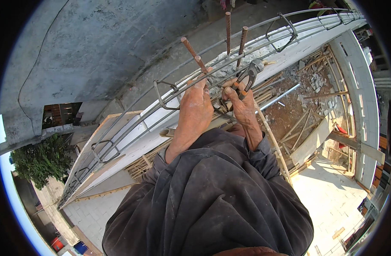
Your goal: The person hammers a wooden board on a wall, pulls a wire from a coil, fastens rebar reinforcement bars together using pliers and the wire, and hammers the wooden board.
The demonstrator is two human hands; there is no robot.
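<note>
My left hand (196, 104) is closed at the long steel reinforcing bars, its fingers bent over a bar beside a short upright rebar stub (200, 65). Just to its right, my right hand (243, 110) grips a pair of pincers (251, 76) with black and orange handles, the metal jaws pointing up and away from me. Both hands are close together over the rebar cage, whose bent stirrup (163, 94) shows left of my left hand. Behind the pincers stand more rusty upright bars (242, 42). What lies between my fingertips is partly hidden.
The cage runs along a white wall top (140, 128), with another stirrup (285, 32) farther right. Below on the right are rubble (317, 81), bamboo poles (270, 141) and a block wall (364, 102). A grey wall (97, 47) rises at far left, above a tree (42, 160).
</note>
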